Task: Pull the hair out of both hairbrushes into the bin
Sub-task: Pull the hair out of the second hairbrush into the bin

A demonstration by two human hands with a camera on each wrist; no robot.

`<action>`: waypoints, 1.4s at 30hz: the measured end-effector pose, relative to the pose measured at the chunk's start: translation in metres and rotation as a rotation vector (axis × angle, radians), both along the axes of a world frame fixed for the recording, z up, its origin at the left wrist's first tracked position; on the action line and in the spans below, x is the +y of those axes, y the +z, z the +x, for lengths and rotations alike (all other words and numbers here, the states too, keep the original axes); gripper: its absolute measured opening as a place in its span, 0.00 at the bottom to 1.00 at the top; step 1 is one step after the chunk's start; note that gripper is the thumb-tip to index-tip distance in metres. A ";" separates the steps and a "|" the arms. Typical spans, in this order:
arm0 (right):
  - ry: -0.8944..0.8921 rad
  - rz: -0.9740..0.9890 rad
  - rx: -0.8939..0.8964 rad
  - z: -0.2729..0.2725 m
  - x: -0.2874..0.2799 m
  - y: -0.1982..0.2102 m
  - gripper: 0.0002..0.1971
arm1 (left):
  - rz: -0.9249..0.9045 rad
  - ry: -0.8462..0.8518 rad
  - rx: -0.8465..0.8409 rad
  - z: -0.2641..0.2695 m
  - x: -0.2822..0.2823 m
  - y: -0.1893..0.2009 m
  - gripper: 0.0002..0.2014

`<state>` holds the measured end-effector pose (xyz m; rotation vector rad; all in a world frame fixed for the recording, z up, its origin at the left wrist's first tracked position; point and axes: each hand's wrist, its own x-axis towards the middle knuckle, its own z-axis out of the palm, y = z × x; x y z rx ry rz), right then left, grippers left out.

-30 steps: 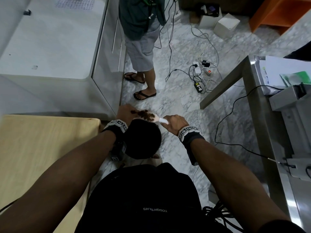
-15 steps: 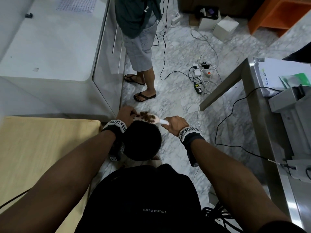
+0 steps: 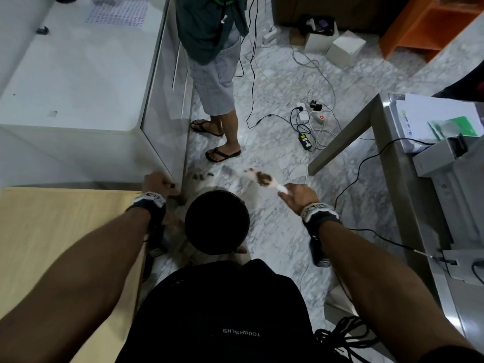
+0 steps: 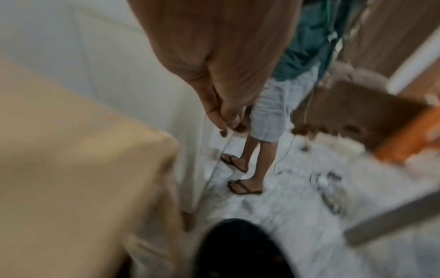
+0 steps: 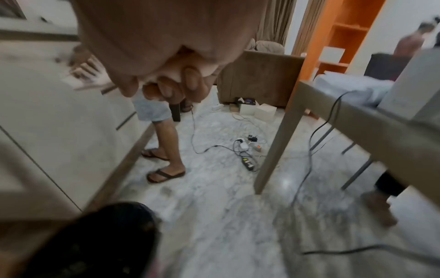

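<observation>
On the black shirt (image 3: 222, 310) below the bin (image 3: 216, 222), mirrored "TOUGH SLHS" lettering (image 3: 241, 333).

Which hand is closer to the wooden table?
Left. The left hand pinches a tuft of hair just past the wooden table edge; the right hand holds the hairbrush beyond the bin.

A home living room: brown sofa (image 5: 259, 75), curtains (image 5: 276, 20), orange shelving (image 3: 432, 24) and marble floor (image 3: 275, 158)
</observation>
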<state>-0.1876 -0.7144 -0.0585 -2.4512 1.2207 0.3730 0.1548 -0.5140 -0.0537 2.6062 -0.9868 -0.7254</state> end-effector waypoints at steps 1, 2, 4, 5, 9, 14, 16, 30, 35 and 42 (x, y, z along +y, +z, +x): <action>-0.025 -0.006 0.032 -0.010 -0.007 0.001 0.15 | -0.006 0.011 0.003 0.007 0.003 0.002 0.09; -0.041 -0.013 0.051 -0.016 -0.014 0.004 0.15 | -0.022 0.003 -0.002 0.009 0.000 0.005 0.08; -0.079 -0.011 0.038 -0.017 -0.021 0.007 0.15 | -0.027 -0.054 0.012 0.002 -0.012 0.009 0.09; -0.099 0.000 0.011 -0.013 -0.021 0.007 0.15 | -0.011 -0.099 0.033 -0.003 -0.016 0.009 0.09; -0.118 0.002 -0.057 0.002 -0.014 0.004 0.16 | 0.018 -0.192 0.094 -0.019 -0.012 -0.008 0.09; -0.054 0.010 -0.046 0.014 -0.003 0.002 0.18 | 0.010 -0.188 0.163 -0.028 -0.010 -0.022 0.08; 0.000 0.012 -0.031 0.022 0.003 0.002 0.18 | -0.007 -0.190 0.167 -0.030 -0.012 -0.028 0.07; 0.243 0.001 -0.047 0.067 0.027 0.006 0.17 | -0.064 -0.082 0.482 -0.052 -0.036 -0.031 0.32; 0.245 -0.032 -0.054 0.068 0.027 0.007 0.16 | -0.272 0.292 1.007 -0.066 -0.046 -0.023 0.11; 0.242 -0.101 -0.013 0.052 0.022 0.003 0.15 | -0.390 0.264 0.932 -0.066 -0.044 -0.016 0.05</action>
